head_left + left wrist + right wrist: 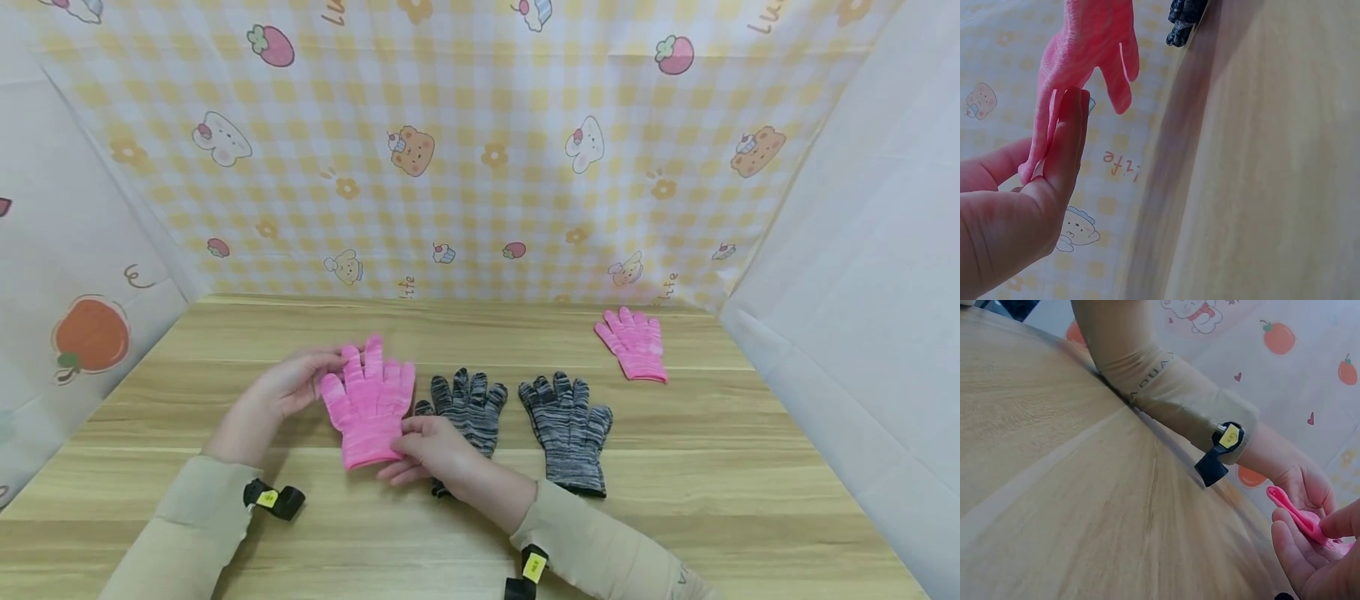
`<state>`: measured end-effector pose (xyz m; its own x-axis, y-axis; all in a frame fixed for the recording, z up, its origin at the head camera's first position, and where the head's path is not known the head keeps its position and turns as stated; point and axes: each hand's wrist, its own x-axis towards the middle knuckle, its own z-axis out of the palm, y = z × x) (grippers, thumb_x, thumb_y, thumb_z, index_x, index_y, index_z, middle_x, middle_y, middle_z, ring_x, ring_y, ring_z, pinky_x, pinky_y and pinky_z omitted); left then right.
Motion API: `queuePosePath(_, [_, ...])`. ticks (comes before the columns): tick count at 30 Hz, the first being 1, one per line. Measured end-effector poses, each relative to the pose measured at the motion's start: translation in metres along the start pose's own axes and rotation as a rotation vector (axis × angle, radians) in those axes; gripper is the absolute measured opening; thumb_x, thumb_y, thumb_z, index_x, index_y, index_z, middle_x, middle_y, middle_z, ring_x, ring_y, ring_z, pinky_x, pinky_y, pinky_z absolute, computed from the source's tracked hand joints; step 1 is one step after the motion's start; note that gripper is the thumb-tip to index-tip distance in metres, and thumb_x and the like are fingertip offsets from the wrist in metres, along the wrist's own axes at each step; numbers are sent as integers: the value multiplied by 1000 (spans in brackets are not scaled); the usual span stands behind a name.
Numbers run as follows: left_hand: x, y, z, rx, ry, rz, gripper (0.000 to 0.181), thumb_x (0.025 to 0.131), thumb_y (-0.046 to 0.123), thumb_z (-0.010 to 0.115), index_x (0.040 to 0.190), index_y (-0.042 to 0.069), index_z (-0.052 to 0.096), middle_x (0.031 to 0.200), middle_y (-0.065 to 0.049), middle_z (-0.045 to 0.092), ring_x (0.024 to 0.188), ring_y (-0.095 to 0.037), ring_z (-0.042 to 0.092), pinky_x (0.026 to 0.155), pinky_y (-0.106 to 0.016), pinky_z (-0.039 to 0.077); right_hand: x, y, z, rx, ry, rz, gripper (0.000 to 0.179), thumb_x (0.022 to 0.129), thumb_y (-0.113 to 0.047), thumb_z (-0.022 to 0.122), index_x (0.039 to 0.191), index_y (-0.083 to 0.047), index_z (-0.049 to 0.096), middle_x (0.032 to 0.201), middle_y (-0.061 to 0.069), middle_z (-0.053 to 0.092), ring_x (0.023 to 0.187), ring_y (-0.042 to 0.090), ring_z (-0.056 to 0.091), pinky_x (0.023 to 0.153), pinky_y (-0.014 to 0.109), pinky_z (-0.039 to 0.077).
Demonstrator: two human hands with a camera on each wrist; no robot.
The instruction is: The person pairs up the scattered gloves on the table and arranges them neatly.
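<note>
My right hand [442,454] pinches a pink knit glove [367,408] near its cuff, thumb on one face and fingers beneath, as the right wrist view also shows. My left hand [296,383] is at the finger end of that glove. Its long fingers [1071,134] are straight and touch the glove's fingers, partly hidden behind them in the head view. A black-and-grey striped glove [476,408] lies palm-side flat beside the pink one, partly covered by my right hand. Another striped glove [566,429] lies to its right.
A second pink glove [633,343] lies at the back right of the wooden table [697,467]. Behind the table hangs a yellow checked cloth [480,200], with white cloth walls at both sides. Black wrist bands with small cameras [281,500] sit on both sleeves.
</note>
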<state>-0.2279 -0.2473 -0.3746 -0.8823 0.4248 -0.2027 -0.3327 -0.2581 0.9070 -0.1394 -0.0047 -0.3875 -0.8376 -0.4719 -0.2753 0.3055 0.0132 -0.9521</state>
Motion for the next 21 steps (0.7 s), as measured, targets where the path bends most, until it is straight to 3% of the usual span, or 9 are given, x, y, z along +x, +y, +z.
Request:
queuePosePath(8, [0,-3,-4,106,16,-42,25,98,0,46,112,7,65,99,-6,68,82,-13,66,74,-24,55,0,7,5,3,-11,28,29,94,-2,54,121,10,53,85,19,68,76,30,70,67,35,58])
queuePosePath(14, [-1,-3,-5,214,60,-68,36,97,4,49,133,-5,49,102,-2,66,86,-11,63,78,-23,53,-2,8,7,21,-60,40,28,95,-1,53,120,11,53,88,19,68,79,32,70,69,36,58])
queuePosePath(21, [-1,-3,-5,294,55,-91,48,98,7,48,140,-11,34,104,-2,63,89,-11,60,77,-22,52,-7,8,9,43,-164,72,37,96,-1,50,129,14,45,100,19,65,91,37,67,77,38,56])
